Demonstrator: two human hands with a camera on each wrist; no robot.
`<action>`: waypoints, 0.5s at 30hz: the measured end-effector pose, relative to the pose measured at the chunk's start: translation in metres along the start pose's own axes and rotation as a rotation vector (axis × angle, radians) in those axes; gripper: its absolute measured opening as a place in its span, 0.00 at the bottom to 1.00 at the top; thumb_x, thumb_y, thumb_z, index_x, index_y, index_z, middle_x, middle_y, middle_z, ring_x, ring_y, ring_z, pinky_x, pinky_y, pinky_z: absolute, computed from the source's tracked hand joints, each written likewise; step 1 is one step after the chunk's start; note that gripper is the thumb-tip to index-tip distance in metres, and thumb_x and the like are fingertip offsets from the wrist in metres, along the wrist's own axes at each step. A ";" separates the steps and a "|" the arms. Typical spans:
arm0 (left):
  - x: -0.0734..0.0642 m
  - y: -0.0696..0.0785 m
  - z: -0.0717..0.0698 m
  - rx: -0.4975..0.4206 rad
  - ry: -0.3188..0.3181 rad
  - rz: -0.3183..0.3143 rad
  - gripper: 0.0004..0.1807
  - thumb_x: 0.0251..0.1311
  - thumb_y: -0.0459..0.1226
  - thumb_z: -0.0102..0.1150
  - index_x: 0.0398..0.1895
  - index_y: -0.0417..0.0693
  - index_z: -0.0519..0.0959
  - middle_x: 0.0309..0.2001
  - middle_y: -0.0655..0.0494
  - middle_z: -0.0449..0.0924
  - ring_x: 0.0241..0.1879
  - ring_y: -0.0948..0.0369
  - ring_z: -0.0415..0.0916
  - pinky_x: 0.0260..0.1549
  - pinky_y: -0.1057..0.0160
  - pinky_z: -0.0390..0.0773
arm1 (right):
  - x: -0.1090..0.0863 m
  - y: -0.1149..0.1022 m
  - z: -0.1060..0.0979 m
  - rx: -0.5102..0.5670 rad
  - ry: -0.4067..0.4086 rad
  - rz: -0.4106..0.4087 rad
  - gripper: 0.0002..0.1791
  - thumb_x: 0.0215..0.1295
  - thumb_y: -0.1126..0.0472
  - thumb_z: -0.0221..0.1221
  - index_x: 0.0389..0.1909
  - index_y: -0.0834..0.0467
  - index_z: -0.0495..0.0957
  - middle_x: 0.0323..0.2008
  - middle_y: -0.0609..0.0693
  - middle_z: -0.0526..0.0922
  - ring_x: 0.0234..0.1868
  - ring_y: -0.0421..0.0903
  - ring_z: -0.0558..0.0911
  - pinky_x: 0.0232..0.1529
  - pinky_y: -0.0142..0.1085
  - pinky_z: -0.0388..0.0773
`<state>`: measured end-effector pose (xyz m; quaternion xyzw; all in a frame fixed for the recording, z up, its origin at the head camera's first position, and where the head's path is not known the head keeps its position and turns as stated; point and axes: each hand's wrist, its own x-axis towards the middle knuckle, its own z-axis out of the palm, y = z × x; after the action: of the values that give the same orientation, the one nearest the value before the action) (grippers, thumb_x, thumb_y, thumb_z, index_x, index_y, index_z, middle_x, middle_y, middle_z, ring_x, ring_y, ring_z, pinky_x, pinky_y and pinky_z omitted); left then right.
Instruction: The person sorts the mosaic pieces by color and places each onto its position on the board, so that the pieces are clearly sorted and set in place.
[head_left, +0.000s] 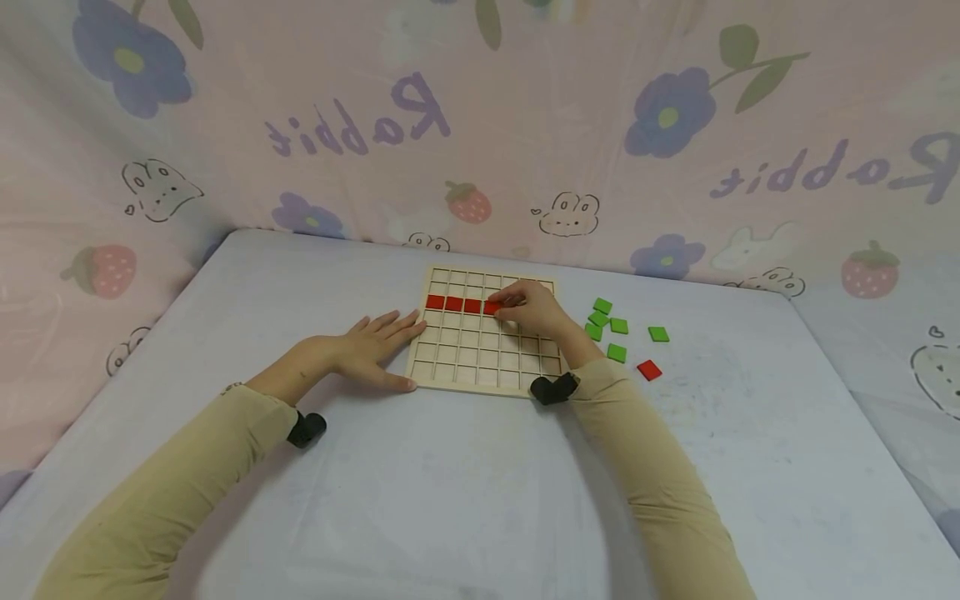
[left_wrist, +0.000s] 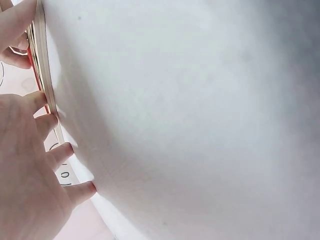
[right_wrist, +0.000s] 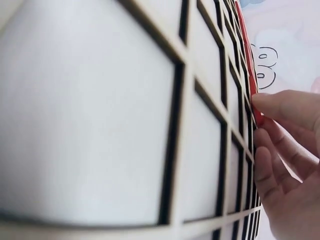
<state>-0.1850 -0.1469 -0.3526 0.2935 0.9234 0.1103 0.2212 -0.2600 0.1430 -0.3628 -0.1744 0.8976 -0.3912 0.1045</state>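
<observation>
A wooden grid board [head_left: 468, 360] lies flat on the table, with a run of red square tiles [head_left: 453, 304] in one of its upper rows, starting at the left edge. My right hand [head_left: 534, 310] reaches over the board and pinches the rightmost red tile [head_left: 492, 307] of that run at its cell; the right wrist view shows fingertips on both sides of the red tile [right_wrist: 258, 118]. Spread flat at the board's left side, my left hand [head_left: 367, 350] touches the frame with its fingertips. In the left wrist view its straight fingers [left_wrist: 62, 152] reach the board's edge.
Right of the board lie several loose green tiles [head_left: 618, 326], one green tile [head_left: 658, 334] set apart, and a loose red tile [head_left: 649, 370]. A printed cloth [head_left: 495, 142] hangs behind the white table [head_left: 450, 483].
</observation>
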 end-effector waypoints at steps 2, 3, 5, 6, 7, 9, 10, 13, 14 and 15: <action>0.000 -0.001 0.000 -0.002 0.002 0.004 0.52 0.60 0.59 0.53 0.77 0.47 0.40 0.78 0.47 0.32 0.75 0.42 0.29 0.68 0.33 0.34 | -0.001 -0.001 0.000 0.004 0.004 0.004 0.17 0.62 0.64 0.61 0.52 0.59 0.81 0.50 0.56 0.79 0.49 0.51 0.78 0.48 0.43 0.75; 0.000 -0.001 0.000 -0.003 0.003 0.006 0.52 0.60 0.59 0.53 0.77 0.47 0.40 0.78 0.46 0.32 0.75 0.41 0.29 0.68 0.33 0.34 | -0.001 -0.001 0.000 0.004 0.006 0.006 0.17 0.62 0.64 0.61 0.52 0.59 0.81 0.50 0.56 0.79 0.49 0.52 0.78 0.48 0.43 0.75; 0.001 -0.002 0.001 0.000 0.006 0.010 0.52 0.60 0.60 0.53 0.77 0.47 0.40 0.78 0.46 0.31 0.75 0.41 0.29 0.68 0.33 0.34 | -0.001 0.000 0.000 0.007 0.003 0.006 0.17 0.63 0.64 0.61 0.52 0.59 0.81 0.50 0.56 0.79 0.49 0.52 0.78 0.49 0.43 0.75; 0.001 -0.002 0.001 -0.001 0.008 0.013 0.52 0.60 0.60 0.53 0.77 0.47 0.40 0.78 0.46 0.32 0.75 0.41 0.29 0.68 0.33 0.34 | -0.001 0.000 0.000 0.004 0.003 0.007 0.17 0.63 0.64 0.61 0.52 0.59 0.81 0.50 0.56 0.79 0.50 0.52 0.78 0.49 0.43 0.75; 0.001 -0.002 0.001 -0.004 0.010 0.015 0.52 0.59 0.60 0.53 0.77 0.47 0.40 0.78 0.46 0.32 0.75 0.41 0.29 0.67 0.32 0.34 | -0.001 0.000 0.000 0.004 0.001 0.007 0.17 0.62 0.64 0.61 0.52 0.59 0.81 0.50 0.56 0.79 0.50 0.51 0.78 0.49 0.43 0.75; 0.001 -0.002 0.002 -0.006 0.010 0.016 0.52 0.59 0.60 0.53 0.77 0.47 0.40 0.78 0.46 0.31 0.75 0.41 0.29 0.67 0.32 0.34 | 0.000 0.000 0.000 -0.004 -0.006 -0.005 0.17 0.62 0.64 0.61 0.52 0.59 0.81 0.49 0.56 0.79 0.49 0.51 0.77 0.48 0.42 0.75; 0.001 -0.002 0.002 -0.006 0.009 0.013 0.52 0.59 0.60 0.53 0.77 0.47 0.40 0.78 0.46 0.31 0.75 0.41 0.29 0.67 0.33 0.34 | 0.000 0.000 0.000 -0.008 -0.009 -0.009 0.17 0.62 0.64 0.61 0.52 0.59 0.81 0.48 0.56 0.79 0.48 0.51 0.77 0.47 0.42 0.74; 0.001 -0.002 0.001 -0.012 0.005 0.006 0.52 0.60 0.60 0.53 0.77 0.47 0.40 0.78 0.46 0.32 0.75 0.41 0.29 0.68 0.33 0.33 | 0.000 0.001 0.000 -0.009 -0.020 -0.015 0.17 0.61 0.64 0.62 0.52 0.59 0.82 0.46 0.56 0.78 0.46 0.50 0.76 0.46 0.41 0.73; 0.001 -0.002 0.001 -0.010 0.001 0.003 0.52 0.60 0.60 0.53 0.77 0.48 0.40 0.78 0.46 0.32 0.75 0.41 0.29 0.68 0.33 0.33 | 0.000 0.001 0.000 -0.009 -0.025 -0.013 0.17 0.61 0.64 0.62 0.52 0.58 0.82 0.45 0.55 0.78 0.47 0.50 0.76 0.46 0.41 0.73; 0.002 -0.002 0.001 -0.007 -0.001 0.001 0.52 0.60 0.60 0.53 0.77 0.48 0.40 0.78 0.47 0.31 0.75 0.41 0.29 0.68 0.33 0.33 | 0.000 0.001 0.000 -0.004 -0.028 -0.004 0.17 0.61 0.63 0.62 0.52 0.58 0.82 0.46 0.55 0.78 0.48 0.50 0.76 0.47 0.41 0.73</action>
<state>-0.1865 -0.1475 -0.3549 0.2930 0.9229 0.1137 0.2225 -0.2604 0.1434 -0.3631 -0.1818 0.8965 -0.3870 0.1160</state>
